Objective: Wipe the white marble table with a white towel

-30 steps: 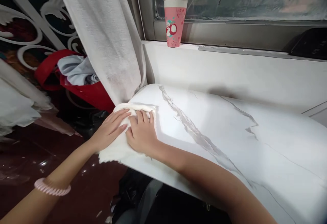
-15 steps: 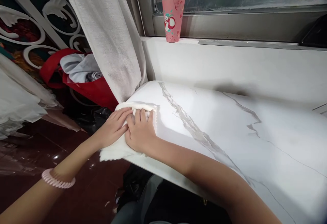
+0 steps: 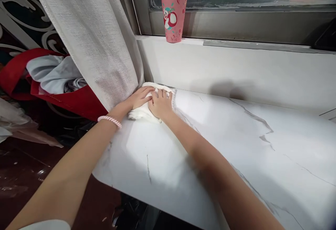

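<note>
A white cloth [image 3: 145,113] lies bunched on the white marble-patterned tabletop [image 3: 126,163], at its far left corner by the wall. My left hand [image 3: 139,97] rests on the cloth's left part with its fingers stretched out. Beside it, my right hand [image 3: 160,104] presses flat on the right part, fingers somewhat spread. The two hands meet or nearly touch at the fingers. Both palms hide much of the cloth. A pink coil band [image 3: 109,120] circles my left wrist.
A grey-white curtain [image 3: 91,41] hangs against the table's left edge, close to my left hand. Behind it stands a red bag [image 3: 76,102] with light fabric inside. On the window ledge is a pink paper cup [image 3: 174,16]. A dark object [image 3: 327,35] sits at the ledge's right end.
Both hands have pushed the cloth away from the table's near left edge to the far corner by the wall. The cloth's part that hung over the edge now lies on the tabletop.
</note>
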Tool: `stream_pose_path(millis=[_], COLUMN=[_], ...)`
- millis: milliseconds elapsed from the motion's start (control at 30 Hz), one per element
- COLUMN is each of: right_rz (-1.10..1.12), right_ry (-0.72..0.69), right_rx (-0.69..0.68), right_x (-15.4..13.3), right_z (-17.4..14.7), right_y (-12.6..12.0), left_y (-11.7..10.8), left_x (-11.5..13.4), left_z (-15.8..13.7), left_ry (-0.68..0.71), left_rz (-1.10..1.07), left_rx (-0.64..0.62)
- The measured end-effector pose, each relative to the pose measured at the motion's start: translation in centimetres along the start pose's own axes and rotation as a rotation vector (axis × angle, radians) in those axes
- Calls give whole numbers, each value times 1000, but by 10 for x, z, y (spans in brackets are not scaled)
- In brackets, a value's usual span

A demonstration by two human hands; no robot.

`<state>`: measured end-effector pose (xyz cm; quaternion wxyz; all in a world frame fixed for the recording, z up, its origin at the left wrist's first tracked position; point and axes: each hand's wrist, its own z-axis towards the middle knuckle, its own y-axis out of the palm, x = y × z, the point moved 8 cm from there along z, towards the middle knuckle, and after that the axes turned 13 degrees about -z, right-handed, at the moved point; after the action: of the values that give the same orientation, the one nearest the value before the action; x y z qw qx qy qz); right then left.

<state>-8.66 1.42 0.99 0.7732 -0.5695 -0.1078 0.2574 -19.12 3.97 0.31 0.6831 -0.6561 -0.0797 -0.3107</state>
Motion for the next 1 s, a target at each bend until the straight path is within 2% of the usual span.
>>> stream_pose_path(millis=[100, 200, 300, 467, 700, 1000], right_rz=[-11, -15, -19, -38, -21, 33], right_ry=[30, 43, 62, 67, 2, -244], right_rx=[-3, 2, 30, 55, 34, -14], right_x=[20, 32, 35, 29, 14, -29], right_z=[14, 17, 10, -14, -68, -167], right_y=[2, 2, 0, -8, -25, -56], left_y=[5, 9, 11, 18, 28, 46], left_x=[-2, 0, 6, 25, 61, 109], left_z=[29, 41, 38, 15, -41, -165], left_ry=[11, 17, 16, 26, 15, -81], left_rz=[12, 26, 23, 11, 6, 62], left_rx=[6, 18, 24, 12, 31, 77])
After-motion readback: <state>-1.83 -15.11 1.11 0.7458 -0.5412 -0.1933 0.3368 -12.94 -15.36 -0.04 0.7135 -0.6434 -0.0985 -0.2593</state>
